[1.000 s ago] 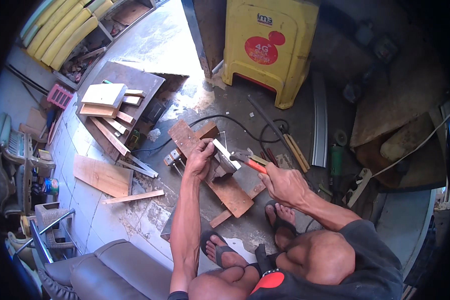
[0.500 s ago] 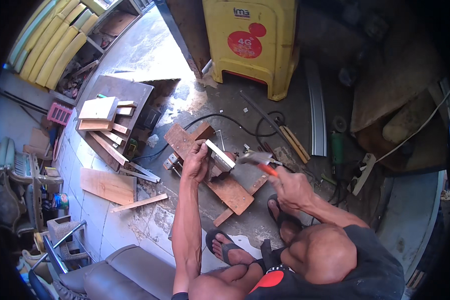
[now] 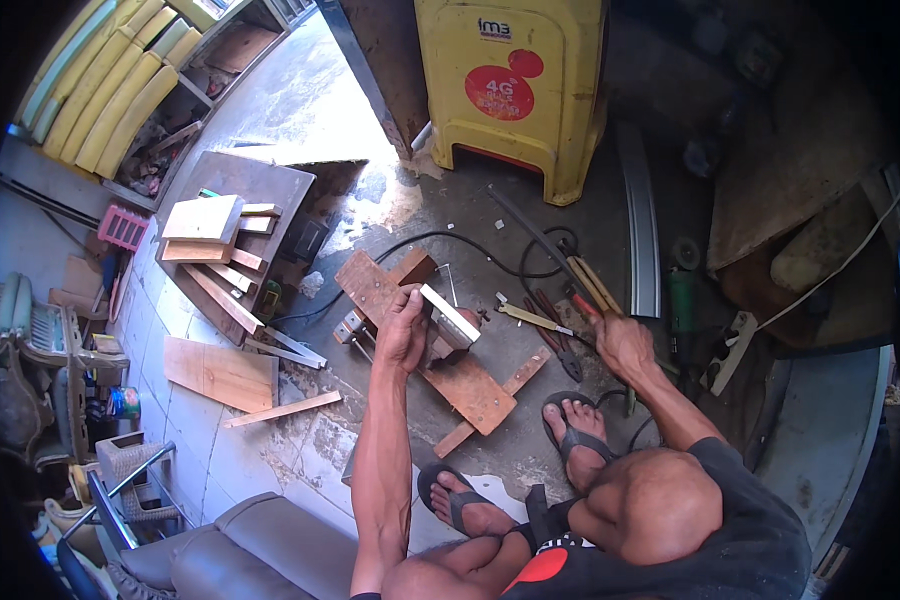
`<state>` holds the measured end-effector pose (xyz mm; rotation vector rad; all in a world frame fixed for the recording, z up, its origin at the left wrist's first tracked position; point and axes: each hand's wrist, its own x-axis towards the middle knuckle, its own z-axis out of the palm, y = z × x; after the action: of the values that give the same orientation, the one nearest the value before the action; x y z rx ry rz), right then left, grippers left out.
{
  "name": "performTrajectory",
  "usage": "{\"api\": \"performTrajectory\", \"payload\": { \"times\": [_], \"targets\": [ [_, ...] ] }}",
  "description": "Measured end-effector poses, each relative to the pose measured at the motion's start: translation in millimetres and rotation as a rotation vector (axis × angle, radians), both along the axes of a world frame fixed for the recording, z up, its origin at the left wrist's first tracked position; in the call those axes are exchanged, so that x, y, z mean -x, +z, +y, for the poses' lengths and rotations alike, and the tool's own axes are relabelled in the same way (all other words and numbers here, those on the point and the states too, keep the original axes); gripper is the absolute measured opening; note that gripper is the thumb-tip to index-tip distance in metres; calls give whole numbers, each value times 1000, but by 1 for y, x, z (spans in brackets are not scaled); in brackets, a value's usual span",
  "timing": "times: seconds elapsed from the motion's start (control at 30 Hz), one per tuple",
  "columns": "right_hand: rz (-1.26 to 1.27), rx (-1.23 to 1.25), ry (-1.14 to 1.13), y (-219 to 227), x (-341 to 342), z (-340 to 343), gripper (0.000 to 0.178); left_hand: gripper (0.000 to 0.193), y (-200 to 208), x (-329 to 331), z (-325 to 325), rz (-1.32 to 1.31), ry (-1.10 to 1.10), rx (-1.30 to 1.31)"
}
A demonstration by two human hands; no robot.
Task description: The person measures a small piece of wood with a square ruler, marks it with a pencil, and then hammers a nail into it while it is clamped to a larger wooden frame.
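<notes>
Person squatting on the floor (image 3: 570,215). Left hand (image 3: 405,330), fingers closed on a metal bar (image 3: 450,312), steadies it over a vise (image 3: 440,345) on a board (image 3: 420,340). Right hand (image 3: 622,345), fingers curled around a hammer (image 3: 595,290), hangs beside pliers (image 3: 560,335). Beyond stands a yellow stool (image 3: 515,85).

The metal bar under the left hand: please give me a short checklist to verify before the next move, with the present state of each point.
1. Left hand steadies the metal bar: ok, it rests beside the bar, touching it.
2. Bar lies over the wooden board: ok.
3. Right hand holds a tool: cannot tell, it is over the tools on the floor.
4. Feet away from the board: not ok, the sandalled foot is close.
5. Cable away from the work: ok.
</notes>
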<state>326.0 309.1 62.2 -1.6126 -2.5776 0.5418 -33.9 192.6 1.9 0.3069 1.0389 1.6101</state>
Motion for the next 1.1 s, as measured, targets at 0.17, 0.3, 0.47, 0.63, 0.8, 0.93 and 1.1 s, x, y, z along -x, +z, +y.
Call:
{"api": "performTrajectory", "payload": {
  "times": [0.17, 0.3, 0.47, 0.63, 0.8, 0.93, 1.1],
  "targets": [
    [270, 53, 38, -20, 58, 4, 41, 30, 18, -14, 4, 107, 56, 72],
    [337, 1281, -269, -31, 139, 17, 54, 34, 35, -42, 13, 513, 205, 263],
    [351, 1494, -336, -85, 174, 30, 39, 43, 24, -48, 17, 867, 211, 271],
    [692, 1205, 10, -71, 197, 38, 31, 43, 28, -51, 16, 909, 177, 251],
    [986, 796, 455, -30, 167, 19, 43, 40, 28, -40, 4, 809, 193, 285],
    [852, 682, 358, -51, 98, -5, 53, 39, 30, -43, 8, 724, 205, 258],
    [592, 765, 271, -51, 132, 24, 56, 34, 37, -39, 18, 180, 138, 89]
  ]
}}
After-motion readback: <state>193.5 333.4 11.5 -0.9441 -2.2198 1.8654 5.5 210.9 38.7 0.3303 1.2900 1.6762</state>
